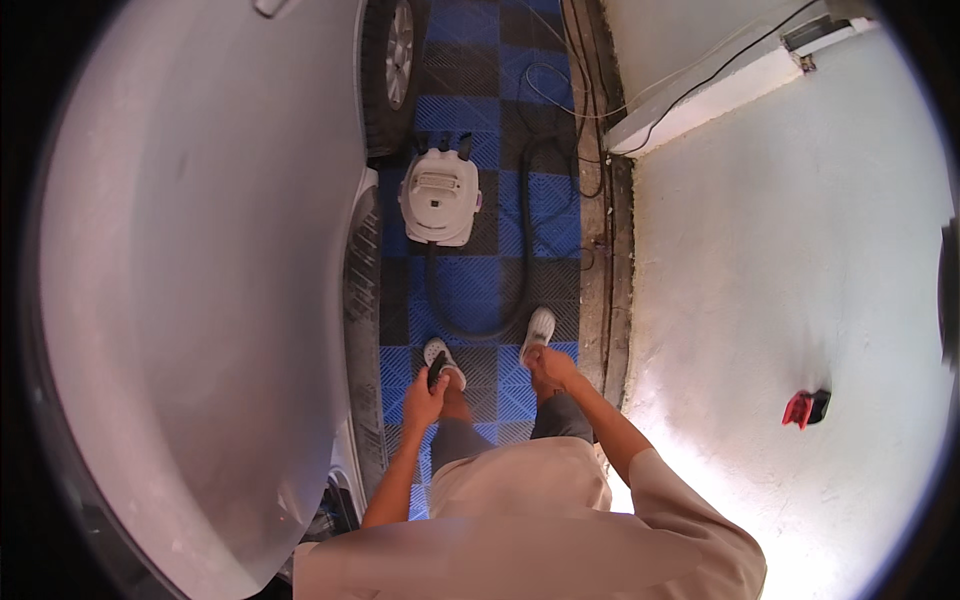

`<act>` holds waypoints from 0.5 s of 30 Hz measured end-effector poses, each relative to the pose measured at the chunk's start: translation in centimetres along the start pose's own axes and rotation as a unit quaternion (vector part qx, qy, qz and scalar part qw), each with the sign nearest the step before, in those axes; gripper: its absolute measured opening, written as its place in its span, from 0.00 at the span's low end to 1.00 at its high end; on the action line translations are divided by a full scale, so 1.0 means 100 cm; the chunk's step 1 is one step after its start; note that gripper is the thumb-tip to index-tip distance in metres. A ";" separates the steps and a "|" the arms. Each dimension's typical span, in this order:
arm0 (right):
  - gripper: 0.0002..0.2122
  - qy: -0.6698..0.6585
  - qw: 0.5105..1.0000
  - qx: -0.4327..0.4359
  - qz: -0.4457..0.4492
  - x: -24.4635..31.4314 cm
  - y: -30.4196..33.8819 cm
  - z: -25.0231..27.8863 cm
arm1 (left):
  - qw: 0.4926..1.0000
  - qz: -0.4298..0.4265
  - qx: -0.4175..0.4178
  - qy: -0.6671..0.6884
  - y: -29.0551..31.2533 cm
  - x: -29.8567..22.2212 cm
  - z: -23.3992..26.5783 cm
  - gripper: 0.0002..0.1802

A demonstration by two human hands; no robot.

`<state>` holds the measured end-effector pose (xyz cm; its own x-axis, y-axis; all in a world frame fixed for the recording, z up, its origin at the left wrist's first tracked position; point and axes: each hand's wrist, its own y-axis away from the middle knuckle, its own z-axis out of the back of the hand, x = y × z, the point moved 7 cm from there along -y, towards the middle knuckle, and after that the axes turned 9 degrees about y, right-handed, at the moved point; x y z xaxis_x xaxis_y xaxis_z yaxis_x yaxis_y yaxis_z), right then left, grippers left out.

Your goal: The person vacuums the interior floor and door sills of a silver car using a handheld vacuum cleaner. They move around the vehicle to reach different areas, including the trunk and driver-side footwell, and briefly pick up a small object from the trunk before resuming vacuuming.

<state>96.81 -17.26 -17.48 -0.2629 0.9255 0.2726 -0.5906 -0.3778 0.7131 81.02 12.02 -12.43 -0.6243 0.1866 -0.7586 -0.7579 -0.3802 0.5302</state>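
Note:
My left hand (424,400) is closed around a small black handheld object (436,370) whose kind I cannot make out. It is held above my left shoe (437,350). In front of my right shin, my right hand (552,367) has its fingers curled together; what they hold, if anything, is too small to see. Farther ahead stands a white canister vacuum cleaner (440,205) with black fittings at its far end. A thick black hose (525,240) leaves its near side and loops on the floor to the right.
A silver car (200,250) fills the left side, with its wheel (393,70) beyond the vacuum. Blue and black floor tiles (470,275) run between car and white wall (730,280). Cables (590,110) trail along the wall's base. A red and black object (803,409) is on the wall.

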 end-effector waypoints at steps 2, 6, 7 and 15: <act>0.22 -0.052 0.998 -0.025 0.025 -0.029 -0.046 0.006 | 0.999 0.033 -0.003 -0.017 -0.025 0.007 -0.014 0.35; 0.26 -0.068 0.997 0.019 -0.006 -0.097 -0.110 0.017 | 0.995 0.080 0.014 -0.063 -0.107 0.014 -0.061 0.35; 0.27 -0.018 0.998 0.057 -0.021 -0.114 -0.120 0.018 | 0.997 0.059 -0.029 -0.051 -0.127 0.006 -0.074 0.31; 0.37 -0.058 0.998 0.020 0.023 -0.235 -0.092 0.107 | 0.982 0.180 0.003 -0.051 -0.352 -0.047 -0.246 0.26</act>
<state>116.61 -35.23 -23.50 -0.1980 0.9050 0.3764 -0.5483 -0.4206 0.7228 115.26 2.22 -36.82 -0.8676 0.1300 -0.4800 -0.4852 -0.4330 0.7597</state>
